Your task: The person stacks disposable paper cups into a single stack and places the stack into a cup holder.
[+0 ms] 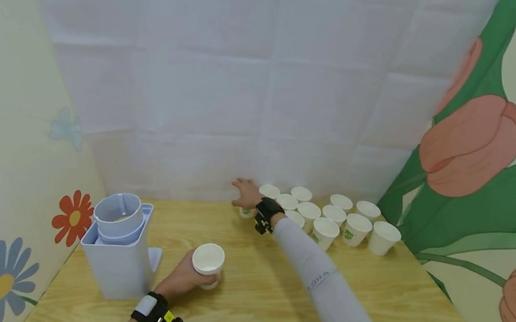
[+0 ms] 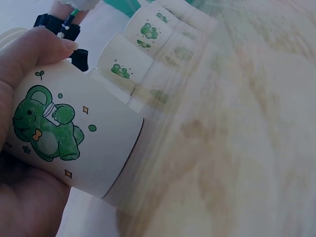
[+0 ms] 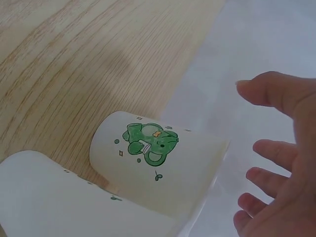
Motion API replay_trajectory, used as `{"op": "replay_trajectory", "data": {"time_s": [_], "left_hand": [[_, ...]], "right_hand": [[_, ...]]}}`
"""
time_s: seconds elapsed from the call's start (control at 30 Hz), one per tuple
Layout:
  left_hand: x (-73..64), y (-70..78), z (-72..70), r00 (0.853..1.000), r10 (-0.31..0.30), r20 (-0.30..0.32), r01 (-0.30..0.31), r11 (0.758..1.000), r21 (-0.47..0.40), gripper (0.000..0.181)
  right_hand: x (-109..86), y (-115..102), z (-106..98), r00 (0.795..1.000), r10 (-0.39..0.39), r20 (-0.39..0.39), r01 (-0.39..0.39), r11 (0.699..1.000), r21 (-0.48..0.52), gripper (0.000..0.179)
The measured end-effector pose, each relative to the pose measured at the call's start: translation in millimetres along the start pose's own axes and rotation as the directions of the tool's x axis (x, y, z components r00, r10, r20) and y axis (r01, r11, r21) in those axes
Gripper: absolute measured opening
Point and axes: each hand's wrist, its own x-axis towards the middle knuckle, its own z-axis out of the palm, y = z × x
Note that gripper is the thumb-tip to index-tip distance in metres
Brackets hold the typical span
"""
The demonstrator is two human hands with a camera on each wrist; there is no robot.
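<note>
On the smooth, light brown wooden table (image 1: 254,308), toward the near left, a person's left hand (image 1: 186,276) holds a round white paper cup (image 1: 209,258). Its thumb and fingers are curled round the side, and the cup's mouth points up. A green cartoon animal (image 2: 49,123) with a little orange bow is printed on it (it looks a bit like an elephant).

Far back, beside the hanging white creased sheet (image 1: 212,82), the right hand (image 1: 246,195) is wide open. Its fingers are spread out and have hold of nothing. Just beside them, in the right wrist view, is another white paper cup with the same green picture (image 3: 153,153); a gap shows between it and the fingers.

To the right, a bunch of white paper cups (image 1: 326,232) stands close together, with their open tops up. On the left side sits a pale purple plastic box (image 1: 118,272) with a round pale purple tub (image 1: 120,227) in its top. Both wrists wear black straps, and both sleeves are light grey. Painted on the walls are a red flower (image 1: 74,218), a blue flower (image 1: 2,287) and big pink tulips (image 1: 473,146).
</note>
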Motion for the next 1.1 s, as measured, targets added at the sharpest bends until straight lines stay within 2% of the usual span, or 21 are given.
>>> {"op": "replay_trajectory", "data": {"time_s": [0.1,0.23,0.5,0.63,0.83,1.1], "left_hand": [[-0.1,0.3,-0.4,1.000,-0.009,-0.003,0.009,1.000,-0.001,0.065],[-2.3,-1.5,1.0,1.000,-0.007,0.006,0.007,1.000,-0.001,0.066],[1.2,-0.7,-1.1,1.000,0.002,0.005,-0.002,1.000,0.014,0.064],[3.3,-0.5,-2.2,1.000,-0.017,0.008,0.017,1.000,0.006,0.065],[2.2,0.1,-4.7,1.000,0.001,0.010,-0.001,1.000,0.013,0.066],[3.0,-0.4,-4.3,1.000,-0.006,0.013,0.006,1.000,0.014,0.066]], "right_hand": [[1.1,3,1,1.000,-0.012,-0.003,0.011,1.000,-0.024,0.070],[2.0,9,7,0.999,-0.015,0.040,0.020,0.993,-0.120,0.074],[7.9,13,5,0.989,0.110,0.100,-0.102,0.992,-0.077,0.068],[5.0,11,2,0.990,0.116,0.086,-0.108,0.990,-0.087,0.067],[-1.3,11,-1,0.995,0.092,0.047,-0.085,0.987,-0.136,0.061],[-11.0,13,-2,0.995,0.094,-0.022,-0.095,0.992,-0.079,0.058]]}}
